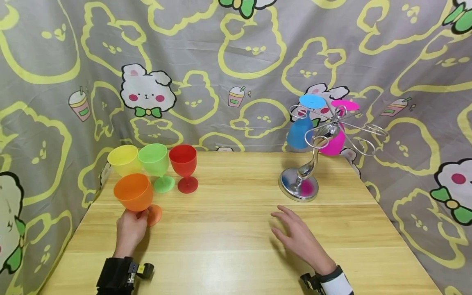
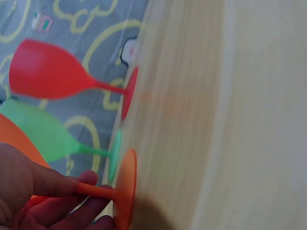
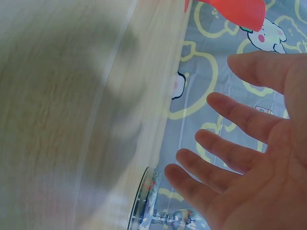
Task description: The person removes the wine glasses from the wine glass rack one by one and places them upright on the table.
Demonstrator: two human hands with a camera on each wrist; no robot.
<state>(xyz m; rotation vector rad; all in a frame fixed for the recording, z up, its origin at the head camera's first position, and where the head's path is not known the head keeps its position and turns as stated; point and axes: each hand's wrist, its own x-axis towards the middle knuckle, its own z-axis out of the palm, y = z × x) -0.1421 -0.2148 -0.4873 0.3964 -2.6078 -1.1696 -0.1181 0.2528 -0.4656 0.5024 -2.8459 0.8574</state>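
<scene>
My left hand (image 1: 131,229) pinches the stem of an orange goblet (image 1: 133,192) between thumb and fingers at the table's left side. In the left wrist view the thumb lies along the stem, just above the round orange foot (image 2: 125,189). Behind it stand a yellow goblet (image 1: 124,159), a light green goblet (image 1: 155,159) and a red goblet (image 1: 183,160), all upright. My right hand (image 1: 300,239) is held over the table with fingers spread and nothing in it. Beyond that hand is a chrome goblet rack (image 1: 299,184), from which a blue goblet (image 1: 299,133) and a pink goblet (image 1: 333,141) hang upside down.
Several wire loops (image 1: 365,145) stick out from the top of the rack, those on the right holding nothing. A patterned grey curtain (image 1: 203,53) surrounds the wooden table (image 1: 228,213) at the back and both sides.
</scene>
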